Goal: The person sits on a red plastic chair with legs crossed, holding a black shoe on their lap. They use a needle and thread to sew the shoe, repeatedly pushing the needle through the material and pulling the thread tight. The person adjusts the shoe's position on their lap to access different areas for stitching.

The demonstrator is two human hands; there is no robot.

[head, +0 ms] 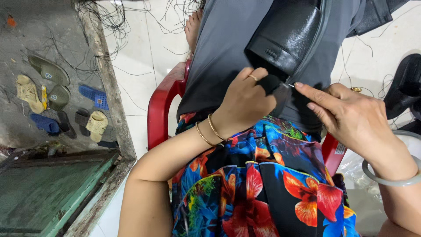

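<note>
Head view: seated person, glossy black leather shoe upper on the lap, at twelve o'clock from both hands.
Left hand: fingers curled shut, pinching the upper's lower edge.
Right hand: forefinger and thumb closed on a thin needle.
Progress: stitching looks mid-way; finished share not discernible.
Surroundings: red plastic chair; sandals at nine o'clock.

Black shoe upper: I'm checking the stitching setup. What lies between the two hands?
In the head view, a thin needle spans the gap between left hand and right hand, against the black shoe upper.
</note>
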